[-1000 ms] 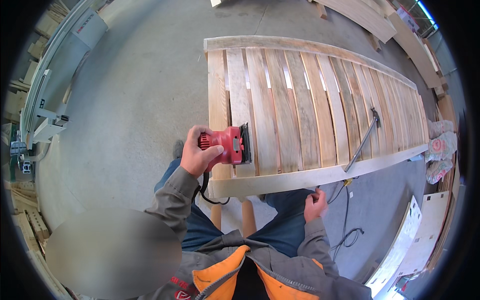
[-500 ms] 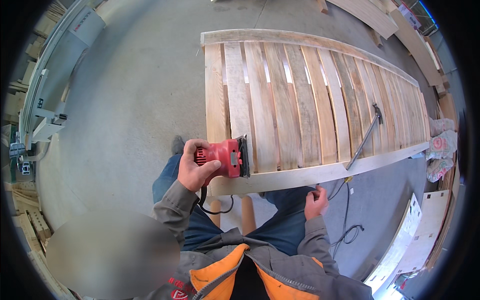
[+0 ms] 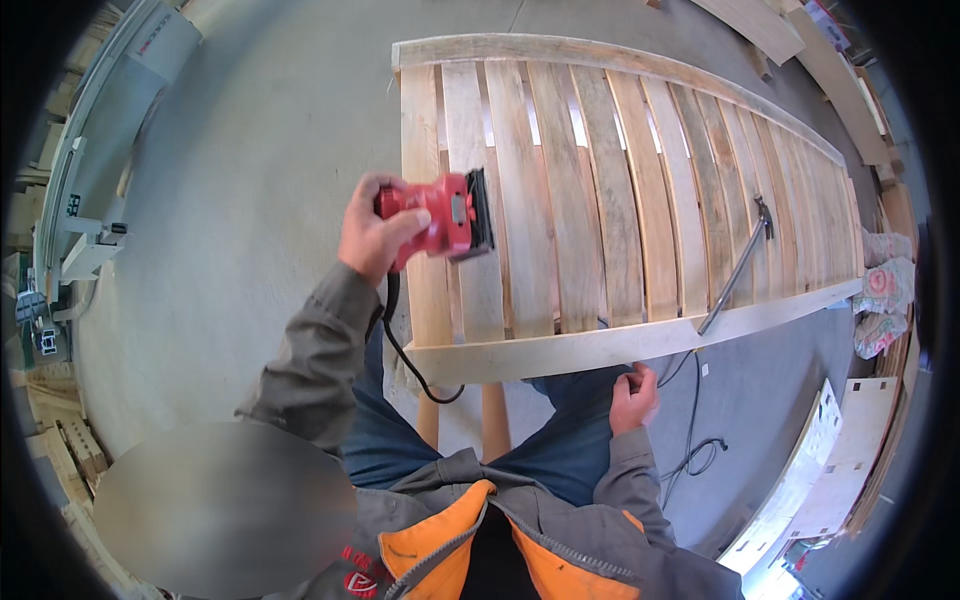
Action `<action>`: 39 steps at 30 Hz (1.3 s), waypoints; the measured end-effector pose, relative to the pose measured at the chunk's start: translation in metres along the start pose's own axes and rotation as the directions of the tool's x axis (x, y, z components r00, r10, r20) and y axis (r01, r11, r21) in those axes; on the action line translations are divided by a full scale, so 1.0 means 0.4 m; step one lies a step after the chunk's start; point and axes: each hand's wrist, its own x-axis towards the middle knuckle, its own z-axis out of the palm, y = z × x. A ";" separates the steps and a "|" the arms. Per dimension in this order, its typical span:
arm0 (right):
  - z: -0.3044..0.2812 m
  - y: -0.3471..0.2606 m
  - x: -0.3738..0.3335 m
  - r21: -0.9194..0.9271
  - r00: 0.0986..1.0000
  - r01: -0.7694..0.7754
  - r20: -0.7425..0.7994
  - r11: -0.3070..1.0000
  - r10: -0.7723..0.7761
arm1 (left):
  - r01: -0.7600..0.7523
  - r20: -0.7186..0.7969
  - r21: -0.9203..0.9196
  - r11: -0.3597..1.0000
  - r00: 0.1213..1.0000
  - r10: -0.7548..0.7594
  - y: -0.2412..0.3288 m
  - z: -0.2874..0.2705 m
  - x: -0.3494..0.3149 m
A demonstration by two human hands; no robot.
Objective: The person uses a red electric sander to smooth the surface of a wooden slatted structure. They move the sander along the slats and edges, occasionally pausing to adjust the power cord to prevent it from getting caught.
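Observation:
My left hand (image 3: 372,228) is wrapped round a red electric sander (image 3: 432,215), its thumb across the body. The tool is turned on its side over the left end of a slatted wooden frame (image 3: 555,358), with the dark sanding plate facing right. Whether it touches the slats I cannot tell. A black power cord hangs from its rear past the frame's near corner. My right hand (image 3: 632,400) is beside my right thigh, just below the frame's near rail, fingers curled in; what they may hold is hidden.
A hammer (image 3: 735,270) lies across the slats and near rail on the right. A dark cable (image 3: 690,450) coils on the floor below it. Wooden panels (image 3: 845,450) and sacks (image 3: 885,290) stand at the right; a long machine (image 3: 110,150) runs along the left.
My left hand has carried the sander away from the near rail, up toward the middle of the left slats, and slightly left. My right hand has hardly moved.

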 end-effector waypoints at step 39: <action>0.014 -0.017 0.009 0.073 0.996 -0.085 0.001 0.994 0.085 | -0.048 0.065 0.112 0.993 0.997 0.040 0.077 -0.023 0.490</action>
